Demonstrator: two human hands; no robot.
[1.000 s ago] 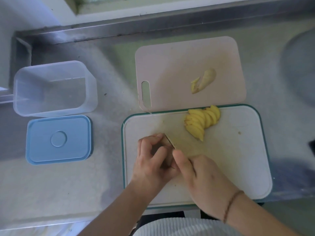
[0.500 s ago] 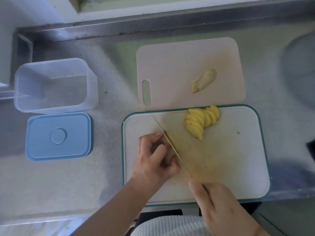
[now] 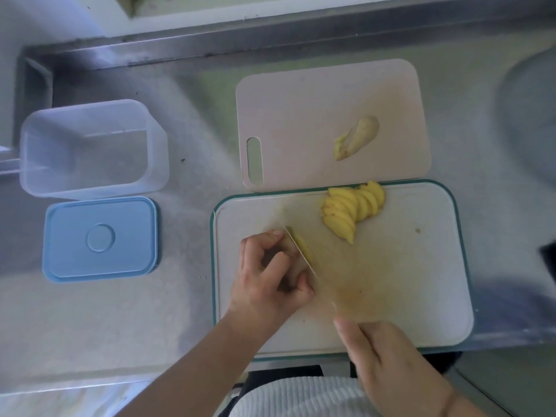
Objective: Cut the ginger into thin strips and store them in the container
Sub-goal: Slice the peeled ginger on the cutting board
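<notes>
Our left hand (image 3: 270, 275) claws over a ginger piece (image 3: 301, 246) on the green-rimmed board (image 3: 421, 296), knuckles guiding the knife (image 3: 304, 260); our right hand (image 3: 388, 359) seems to grasp the handle, though blur hides it; cut slices (image 3: 352, 210) are fanned aside; the open container (image 3: 90, 149) and lid (image 3: 100, 237) wait left; we read no writing.

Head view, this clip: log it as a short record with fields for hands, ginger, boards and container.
left hand: curled on a ginger piece, holding it down on the white board
right hand: grips the knife, blade against the left fingers
ginger slices: fanned at the white board's far edge
uncut ginger: on the pink board
container: open, nothing visible inside
lid: flat beside it
</notes>
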